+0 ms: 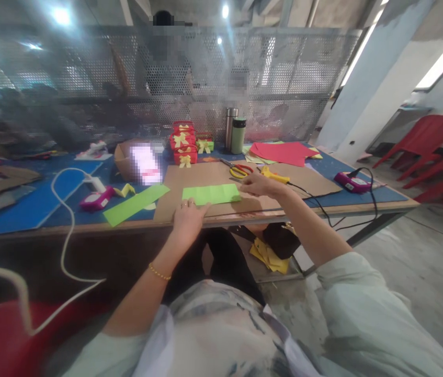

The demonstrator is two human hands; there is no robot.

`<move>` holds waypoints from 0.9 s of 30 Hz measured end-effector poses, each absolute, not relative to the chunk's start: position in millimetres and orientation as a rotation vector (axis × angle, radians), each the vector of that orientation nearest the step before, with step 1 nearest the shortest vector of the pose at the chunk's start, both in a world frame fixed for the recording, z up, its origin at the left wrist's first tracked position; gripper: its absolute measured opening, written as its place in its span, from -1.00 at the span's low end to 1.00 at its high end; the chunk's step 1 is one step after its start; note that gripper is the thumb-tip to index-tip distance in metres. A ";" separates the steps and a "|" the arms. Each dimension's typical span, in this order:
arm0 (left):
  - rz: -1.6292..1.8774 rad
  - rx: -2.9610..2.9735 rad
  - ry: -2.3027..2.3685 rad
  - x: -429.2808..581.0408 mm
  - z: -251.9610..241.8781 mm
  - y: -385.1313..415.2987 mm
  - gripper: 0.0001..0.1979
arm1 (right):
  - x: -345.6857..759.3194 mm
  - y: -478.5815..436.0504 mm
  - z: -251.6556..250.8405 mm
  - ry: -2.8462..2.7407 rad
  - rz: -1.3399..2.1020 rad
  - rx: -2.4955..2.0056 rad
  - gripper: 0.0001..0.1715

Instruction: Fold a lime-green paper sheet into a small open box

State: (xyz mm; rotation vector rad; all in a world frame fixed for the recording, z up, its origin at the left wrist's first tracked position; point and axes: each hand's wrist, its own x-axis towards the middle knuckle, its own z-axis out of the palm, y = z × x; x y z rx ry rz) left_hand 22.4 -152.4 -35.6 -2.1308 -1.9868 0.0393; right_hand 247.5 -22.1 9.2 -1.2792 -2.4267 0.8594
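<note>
A folded green paper strip (211,194) lies on a brown cardboard sheet (205,175) near the table's front edge. My left hand (187,218) rests flat on the cardboard, fingers stretched toward the strip's left end. My right hand (258,184) pinches the strip's right end with closed fingers. A second, longer green strip (135,204) lies to the left on the blue mat.
Scissors with red-yellow handles (239,169) and a yellow tool with a black cord (274,175) lie behind my right hand. Red gift boxes (184,144), two flasks (235,134), red paper sheets (284,152), pink devices (352,181) and a white cable (66,209) are around. Red chairs (433,141) stand right.
</note>
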 end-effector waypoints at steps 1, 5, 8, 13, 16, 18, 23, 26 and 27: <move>0.034 -2.128 -1.988 22.5 -35.5 -152.7 -0.36 | 240.5 -23.0 9.8 -2.403 0.872 -1.172 -0.60; 0.000 -2.121 -2.003 22.3 -35.1 -153.3 -0.40 | 202.8 -29.5 -0.4 -2.532 0.883 -0.970 -0.60; 0.060 -2.105 -1.984 22.1 -35.5 -153.5 -0.40 | 184.6 -29.5 -14.1 -2.646 0.659 -1.056 -0.63; 0.015 -2.079 -1.970 23.7 -37.5 -154.2 -0.43 | 184.6 -22.8 -21.7 -2.734 0.661 -1.101 -0.63; 0.008 -2.047 -2.006 27.8 -35.5 -152.9 -0.50 | 186.3 -24.7 -21.0 -2.693 0.619 -1.141 -0.72; 0.015 -1.990 -2.057 32.1 -32.3 -150.0 -0.53 | 185.5 -27.6 -21.2 -2.658 0.556 -1.180 -0.79; -0.042 -1.884 -2.203 41.5 -24.2 -137.8 -0.64 | 183.0 -28.6 -23.2 -2.649 0.548 -1.230 -0.81; -0.059 -1.912 -2.149 40.7 -23.7 -129.4 -0.67 | 182.9 -24.1 -26.5 -2.665 0.555 -1.190 -0.81; -0.066 -1.939 -2.142 39.4 -24.5 -126.4 -0.68 | 182.9 -22.5 -28.2 -2.665 0.544 -1.176 -0.81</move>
